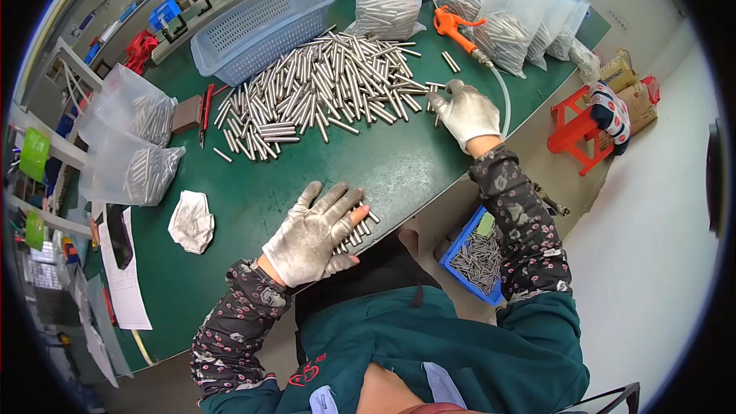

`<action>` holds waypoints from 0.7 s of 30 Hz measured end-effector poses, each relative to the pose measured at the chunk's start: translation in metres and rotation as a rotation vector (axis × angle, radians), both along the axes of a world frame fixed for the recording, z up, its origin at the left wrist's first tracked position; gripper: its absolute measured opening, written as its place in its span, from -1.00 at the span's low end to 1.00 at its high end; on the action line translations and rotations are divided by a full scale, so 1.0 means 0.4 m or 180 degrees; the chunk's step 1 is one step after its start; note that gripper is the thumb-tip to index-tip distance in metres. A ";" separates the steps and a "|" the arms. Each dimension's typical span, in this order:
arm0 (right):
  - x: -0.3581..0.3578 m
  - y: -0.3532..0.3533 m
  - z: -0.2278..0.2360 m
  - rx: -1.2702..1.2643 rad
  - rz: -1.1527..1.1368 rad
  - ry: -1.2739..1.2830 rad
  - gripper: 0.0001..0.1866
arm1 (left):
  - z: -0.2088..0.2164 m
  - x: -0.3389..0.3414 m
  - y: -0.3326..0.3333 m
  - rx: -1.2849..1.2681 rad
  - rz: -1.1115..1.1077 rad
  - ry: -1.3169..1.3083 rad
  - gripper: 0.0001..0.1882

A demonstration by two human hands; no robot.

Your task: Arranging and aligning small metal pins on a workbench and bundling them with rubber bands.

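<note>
Leaning over a green counter (383, 161), a person in a dark green top and flowered oversleeves works with two gloved hands at a large pile of short, shiny metal rods (330, 80). The left hand (314, 234) is on the person's side of the pile, palm down, its fingers extended over a small batch of rods (355, 238) by the counter's edge; bare skin shows at one finger. The right hand (466, 113) is at the pile's right end, fingers bent beside a few loose rods; I cannot tell whether it grips any.

Just beyond the pile stands a blue-grey plastic basket (253, 54), with a clear bag of rods (389, 4) to the right of it, also behind the pile. Right of the pile, I see an orange air gun (452, 24) on a clear hose (504, 96), and past it a row of filled bags (510, 27).

Left of the pile lie a red-handled tool (206, 111) and a brown block (187, 115), then two more bags of rods (134, 169). Nearer the person than those bags is a crumpled white cloth item (191, 222). Lower than the pile, off the counter's right side, sits a blue crate (471, 285) of rods; farther right of the pile stands a red stool (571, 134).
</note>
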State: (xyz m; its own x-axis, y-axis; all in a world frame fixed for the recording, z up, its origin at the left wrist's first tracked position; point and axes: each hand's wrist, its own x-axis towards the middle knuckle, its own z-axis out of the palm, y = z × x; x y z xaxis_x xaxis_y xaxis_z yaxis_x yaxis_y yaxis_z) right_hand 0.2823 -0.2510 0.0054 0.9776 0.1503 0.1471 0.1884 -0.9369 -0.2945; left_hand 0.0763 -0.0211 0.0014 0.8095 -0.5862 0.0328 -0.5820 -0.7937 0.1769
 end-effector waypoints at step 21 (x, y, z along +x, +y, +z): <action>-0.311 0.078 -0.016 0.0777 0.2122 0.0379 -0.78 | -0.017 0.001 0.006 -0.0166 0.0087 -0.0171 -0.13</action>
State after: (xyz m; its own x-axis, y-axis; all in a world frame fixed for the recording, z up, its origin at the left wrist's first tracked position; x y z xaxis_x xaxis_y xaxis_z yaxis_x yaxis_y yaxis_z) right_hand 0.1580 -0.2199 -0.0009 0.7008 0.6972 0.1507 0.6509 -0.5386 -0.5351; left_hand 0.0767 -0.0187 -0.0052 0.8215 -0.5602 0.1065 -0.5699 -0.8000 0.1874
